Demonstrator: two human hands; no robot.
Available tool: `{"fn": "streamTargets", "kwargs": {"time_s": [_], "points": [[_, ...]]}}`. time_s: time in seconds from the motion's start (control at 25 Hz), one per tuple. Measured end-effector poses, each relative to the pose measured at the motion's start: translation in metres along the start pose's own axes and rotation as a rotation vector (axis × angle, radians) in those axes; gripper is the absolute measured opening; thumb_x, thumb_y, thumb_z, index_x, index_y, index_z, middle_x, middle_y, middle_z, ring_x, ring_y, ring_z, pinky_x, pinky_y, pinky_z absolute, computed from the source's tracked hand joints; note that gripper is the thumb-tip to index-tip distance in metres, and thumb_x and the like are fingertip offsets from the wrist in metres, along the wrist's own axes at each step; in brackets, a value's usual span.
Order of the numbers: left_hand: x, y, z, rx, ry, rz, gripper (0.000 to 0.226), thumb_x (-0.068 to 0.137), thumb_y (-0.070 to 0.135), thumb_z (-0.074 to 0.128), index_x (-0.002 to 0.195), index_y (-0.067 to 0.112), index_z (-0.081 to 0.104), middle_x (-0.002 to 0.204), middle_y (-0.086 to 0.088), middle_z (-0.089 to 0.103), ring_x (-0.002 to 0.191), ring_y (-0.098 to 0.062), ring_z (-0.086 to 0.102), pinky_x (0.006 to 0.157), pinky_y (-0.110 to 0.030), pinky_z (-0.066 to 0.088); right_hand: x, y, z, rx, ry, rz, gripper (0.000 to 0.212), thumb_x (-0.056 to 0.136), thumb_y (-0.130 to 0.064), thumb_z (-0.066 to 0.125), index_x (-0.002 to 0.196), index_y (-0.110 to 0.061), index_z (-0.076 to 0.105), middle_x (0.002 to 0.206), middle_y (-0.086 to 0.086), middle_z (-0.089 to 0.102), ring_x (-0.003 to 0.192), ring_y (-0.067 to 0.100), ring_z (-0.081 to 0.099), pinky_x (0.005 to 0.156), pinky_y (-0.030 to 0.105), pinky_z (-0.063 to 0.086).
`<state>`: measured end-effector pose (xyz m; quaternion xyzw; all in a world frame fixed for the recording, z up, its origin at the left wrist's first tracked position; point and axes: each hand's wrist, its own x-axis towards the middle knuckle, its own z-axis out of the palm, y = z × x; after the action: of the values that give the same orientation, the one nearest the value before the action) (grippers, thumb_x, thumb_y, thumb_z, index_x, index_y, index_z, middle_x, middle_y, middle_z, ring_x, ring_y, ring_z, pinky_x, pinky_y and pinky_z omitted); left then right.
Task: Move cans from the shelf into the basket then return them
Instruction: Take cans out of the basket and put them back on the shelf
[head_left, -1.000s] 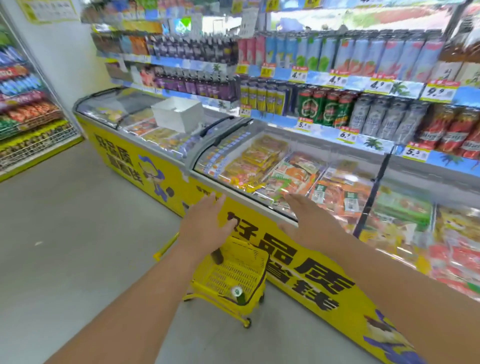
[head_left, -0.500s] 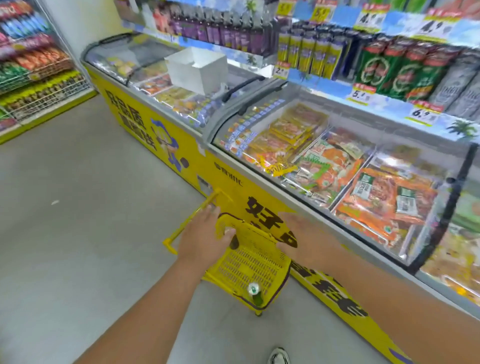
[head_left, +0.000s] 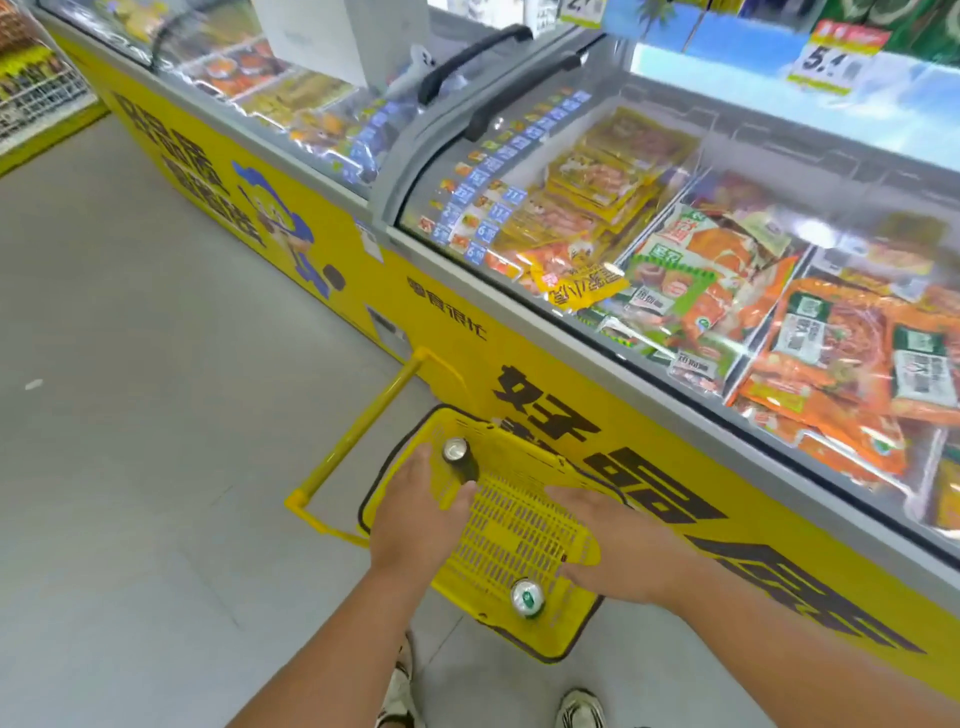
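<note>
A yellow wheeled basket (head_left: 524, 525) stands on the floor against the freezer. Two cans stand upright in it: a dark can (head_left: 459, 457) at the far left corner and a green can (head_left: 527, 597) at the near end. My left hand (head_left: 418, 512) hovers over the basket's left side, fingers relaxed, just short of the dark can. My right hand (head_left: 610, 551) reaches over the right side, fingers spread, just right of the green can. Neither hand holds anything. Only the shelf's lower edge with a price tag (head_left: 836, 57) shows at top right.
A long yellow chest freezer (head_left: 363, 270) with glass lids runs diagonally behind the basket. The basket's pull handle (head_left: 363, 426) sticks out to the far left. A white box (head_left: 337, 31) sits on the freezer. Grey floor (head_left: 130, 415) lies left; my shoes (head_left: 579, 709) are below.
My head has tilted down and closer, so the shelf has slid out of view. Both hands have dropped from above the freezer edge into the basket, near the two cans.
</note>
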<state>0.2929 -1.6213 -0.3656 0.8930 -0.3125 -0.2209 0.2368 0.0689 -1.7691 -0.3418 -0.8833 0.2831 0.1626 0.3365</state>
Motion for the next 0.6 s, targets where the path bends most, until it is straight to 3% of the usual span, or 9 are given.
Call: {"fn": "streamTargets", "kwargs": {"time_s": [0.2,0.6], "points": [[0.05,-0.065,0.078,-0.164,-0.045,-0.173,0.09,0.088,0.063,0.065,0.159,0.02,0.03,0.162,-0.004,0.038,0.149,-0.023,0.034,0.119,-0.042,0.034,0.058,0.041,0.078,0.036,-0.098,0.008,0.095,0.087,-0.047,0.07,0.158,-0.05,0.008,0.164,-0.023,0.019,0.152,0.001,0.016,0.116,0.019,0.025],[0.138,-0.161,0.214,-0.315,-0.026,-0.346,0.096,0.084,0.054,0.076,0.157,0.006,0.034,0.159,-0.016,0.041,0.147,-0.03,0.037,0.118,-0.038,0.03,0.135,0.108,0.192,-0.053,-0.398,0.007,0.112,0.079,-0.034,0.076,0.155,-0.057,-0.004,0.167,-0.024,0.006,0.153,0.006,0.015,0.112,0.026,0.033]]}}
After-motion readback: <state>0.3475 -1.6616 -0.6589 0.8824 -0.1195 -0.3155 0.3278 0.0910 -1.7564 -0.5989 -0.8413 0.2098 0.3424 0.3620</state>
